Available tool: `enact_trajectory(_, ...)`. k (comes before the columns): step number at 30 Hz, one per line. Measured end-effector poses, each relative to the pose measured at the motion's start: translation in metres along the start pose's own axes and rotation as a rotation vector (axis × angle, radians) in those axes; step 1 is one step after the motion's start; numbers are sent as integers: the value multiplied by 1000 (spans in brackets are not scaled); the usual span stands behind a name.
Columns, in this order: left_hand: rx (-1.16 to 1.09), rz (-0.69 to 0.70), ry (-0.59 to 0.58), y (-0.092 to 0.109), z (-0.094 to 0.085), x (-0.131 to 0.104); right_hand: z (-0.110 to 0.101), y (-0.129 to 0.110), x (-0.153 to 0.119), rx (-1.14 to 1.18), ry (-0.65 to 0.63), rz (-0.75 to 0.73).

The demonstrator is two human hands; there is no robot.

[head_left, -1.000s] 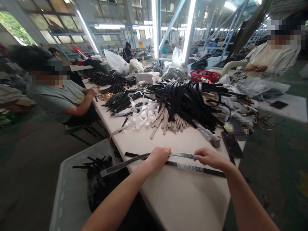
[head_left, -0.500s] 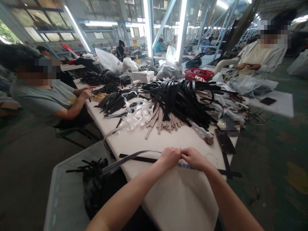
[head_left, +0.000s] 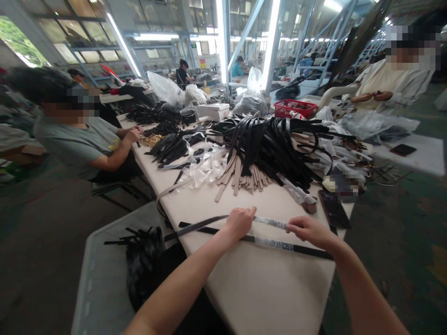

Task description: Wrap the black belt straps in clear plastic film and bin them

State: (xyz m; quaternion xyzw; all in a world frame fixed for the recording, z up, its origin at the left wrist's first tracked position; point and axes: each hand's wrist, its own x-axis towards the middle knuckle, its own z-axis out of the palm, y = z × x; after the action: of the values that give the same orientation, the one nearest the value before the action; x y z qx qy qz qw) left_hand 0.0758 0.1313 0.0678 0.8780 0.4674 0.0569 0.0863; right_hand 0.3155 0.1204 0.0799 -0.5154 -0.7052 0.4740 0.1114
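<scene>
A long black strap [head_left: 206, 224] arcs up from the table's left edge into my left hand [head_left: 240, 222], whose fingers are closed round it. Between my hands runs a shiny, clear-wrapped stretch [head_left: 270, 222], raised slightly above the table. My right hand [head_left: 309, 230] pinches the far end of this stretch. Below, a second black strap [head_left: 312, 251] lies across the table, with a similar wrapped section [head_left: 274, 243] at its middle. My left wrist hides part of this lower strap.
On the white table [head_left: 275, 284] lies a large heap of black straps [head_left: 272, 144], with crumpled white film [head_left: 206, 167] beside it. A dark phone [head_left: 334, 209] rests near the right edge. A pale bin [head_left: 101, 270] holds black strips [head_left: 143, 265]. Two co-workers sit or stand nearby.
My hands were close together and are now apart; my right hand has moved right, and the wrapped stretch shows between them. The view has shifted slightly.
</scene>
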Motion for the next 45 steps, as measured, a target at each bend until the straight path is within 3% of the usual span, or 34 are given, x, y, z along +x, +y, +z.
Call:
enact_trajectory(4, -57, 109, -36, 11, 1, 2, 11, -9, 13, 33, -54, -43)
enact_trajectory(6, -55, 133, 6, 3, -3, -7, 12, -10, 17, 21, -64, -35)
enact_trajectory(8, 22, 28, 76, -28, -13, -31, 1, -1, 16, -33, -50, 18)
enact_trajectory(12, 145, -399, 135, -132, -42, -109, -45, 25, 10, -149, -25, 100)
enact_trajectory(14, 111, -446, 136, -171, -51, -143, -63, 32, 14, -186, -63, 127)
enact_trajectory(17, 14, -357, 106, -195, -53, -170, -67, 25, 28, -309, -59, 204)
enact_trajectory(19, -33, -316, 74, -197, -51, -173, -48, 5, 40, -466, 166, 202)
enact_trajectory(21, -78, -305, 57, -196, -50, -171, -7, -33, 54, -584, 463, 65)
enact_trajectory(22, -104, -292, 57, -195, -51, -169, 21, -57, 62, -584, 518, -52)
enact_trajectory(25, -128, -196, 86, -189, -57, -166, 116, -138, 92, -528, 323, -404)
enact_trajectory(27, -71, -116, 117, -184, -64, -170, 165, -184, 113, -600, 243, -465)
enact_trajectory(28, -32, -79, 130, -183, -68, -175, 181, -200, 122, -662, 196, -448)
enact_trajectory(30, 37, -27, 163, -187, -77, -190, 190, -216, 132, -739, 95, -426)
enact_trajectory(33, 99, -49, 306, -208, -88, -218, 166, -202, 125, -773, 60, -369)
enact_trajectory(37, 110, -77, 455, -237, -90, -240, 109, -152, 86, -818, 111, -223)
enact_trajectory(42, 44, -230, 555, -260, -83, -232, 37, -77, 25, -832, 136, -13)
enact_trajectory(45, 39, -296, 467, -259, -77, -212, 3, -28, -11, -818, 133, 153)
